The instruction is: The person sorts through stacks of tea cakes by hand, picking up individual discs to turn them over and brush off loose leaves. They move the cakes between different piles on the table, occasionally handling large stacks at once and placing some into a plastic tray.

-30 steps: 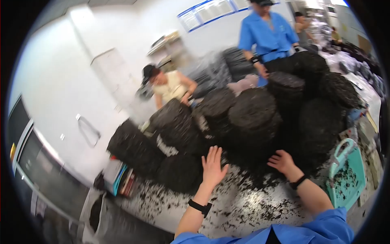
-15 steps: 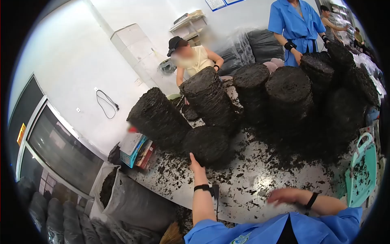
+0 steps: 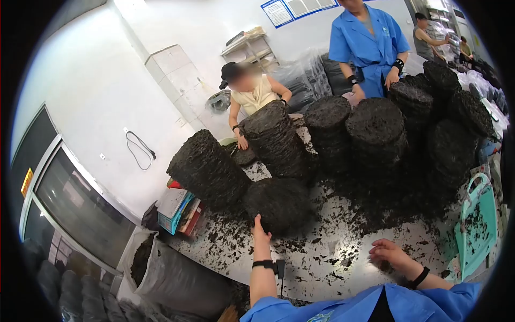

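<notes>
My left hand [image 3: 261,229] cups the near left side of a low stack of dark, round, dried seaweed-like discs [image 3: 281,206]. Its thumb points up, and the fingers are partly hidden against the stack. Over the right part of the table, my right hand [image 3: 394,256] hovers low with slightly bent fingers apart, holding nothing I can see. Dark flakes are scattered below it. A taller leaning stack [image 3: 206,169] stands just behind the low one on the left, and another tall stack [image 3: 279,139] rises behind it.
More dark stacks [image 3: 375,129] crowd the table's [image 3: 316,273] far right. A teal dustpan [image 3: 477,225] stands at the right edge. At left are a scale [image 3: 174,212] and an open sack [image 3: 177,268]. Opposite are a co-worker in cream [image 3: 255,94] and one in blue [image 3: 367,45].
My right hand has moved slightly right, and its fingers show more clearly. My left hand stays at the low stack. The blue-clad co-worker has shifted, and the view has tilted up slightly.
</notes>
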A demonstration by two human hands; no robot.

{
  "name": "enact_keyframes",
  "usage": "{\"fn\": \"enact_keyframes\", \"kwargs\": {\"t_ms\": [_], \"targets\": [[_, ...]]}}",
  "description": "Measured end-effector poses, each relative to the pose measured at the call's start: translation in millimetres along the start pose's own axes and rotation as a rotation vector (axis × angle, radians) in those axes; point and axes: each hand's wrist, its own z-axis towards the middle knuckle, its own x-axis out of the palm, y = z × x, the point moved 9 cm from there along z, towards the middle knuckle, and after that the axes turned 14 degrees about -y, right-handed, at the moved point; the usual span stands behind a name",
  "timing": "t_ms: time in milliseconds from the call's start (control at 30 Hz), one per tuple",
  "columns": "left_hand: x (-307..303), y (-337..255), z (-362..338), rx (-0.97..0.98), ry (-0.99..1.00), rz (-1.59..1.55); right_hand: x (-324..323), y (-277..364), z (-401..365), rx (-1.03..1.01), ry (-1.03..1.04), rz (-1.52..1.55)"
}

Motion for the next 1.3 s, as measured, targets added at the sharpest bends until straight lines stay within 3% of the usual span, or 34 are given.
{"fn": "enact_keyframes", "kwargs": {"t_ms": [67, 133, 200, 267, 333, 400, 467, 500, 633, 800, 867, 900, 933, 1000, 1133, 1200, 1233, 1267, 1300], "targets": [[-2.3, 16.9, -21.3, 0.042, 0.194, -0.085, 12.0, 9.2, -3.2, -0.039, 0.036, 0.024], [-11.8, 35.5, -68.3, 0.029, 0.229, -0.014, 6.5, 17.0, -3.8, -0.129, -0.009, 0.006], [-7.5, 54.4, -128.0, 0.141, 0.341, -0.018, -0.6, 25.2, -3.1, -0.174, -0.046, 0.077], [0.5, 101.9, -159.5, 0.054, 0.426, -0.001, -5.7, 43.2, -13.1, -0.177, -0.054, 0.199], [16.0, 148.1, -212.6, -0.107, 0.584, -0.044, -23.6, 60.6, -26.9, -0.197, -0.188, 0.127], [28.7, 185.5, -247.4, -0.147, 0.631, -0.078, -56.6, 63.8, -37.4, -0.22, -0.31, 0.061], [49.6, 215.4, -277.3, -0.14, 0.823, -0.116, -101.8, 72.5, -47.7, -0.372, -0.394, 0.114], [53.7, 212.6, -311.6, -0.174, 0.861, -0.083, -114.1, 86.8, -59.2, -0.431, -0.435, 0.284], [60.3, 247.1, -343.9, -0.159, 0.891, 0.187, -157.2, 106.2, -83.2, -0.483, -0.541, 0.4], [54.2, 232.0, -366.8, -0.096, 0.97, 0.311, -167.7, 92.4, -75.5, -0.4, -0.616, 0.218], [42.4, 145.5, -403.6, 1.323, 0.679, 0.579, -157.3, 86.1, -64.3, -0.426, -0.557, 0.071], [36.5, 126.0, -424.2, 1.469, 0.702, 0.386, -156.2, 83.5, -60.4, -0.433, -0.537, 0.109], [39.2, 120.7, -430.0, 1.473, 0.702, 0.392, -156.2, 84.4, -60.0, -0.43, -0.536, 0.115], [46.0, 134.0, -471.9, 1.898, 0.925, 0.575, -149.9, 86.7, -59.5, -0.361, -0.488, 0.021], [64.3, 130.6, -488.3, 1.809, 1.177, 0.495, -137.4, 112.0, -68.4, -0.417, -0.409, 0.158], [75.3, 85.1, -443.1, 1.397, 0.973, 0.151, -149.2, 123.6, -74.2, -0.524, -0.409, 0.091], [74.0, 79.3, -402.1, 0.945, 0.683, 0.342, -158.5, 122.3, -70.9, -0.589, -0.48, 0.081], [66.6, 67.2, -363.9, 1.039, 0.481, 0.165, -160.1, 117.9, -66.4, -0.589, -0.477, 0.079], [61.3, 57.4, -339.1, 0.933, 0.423, -0.064, -165.9, 112.9, -62.8, -0.572, -0.548, 0.027]]}}
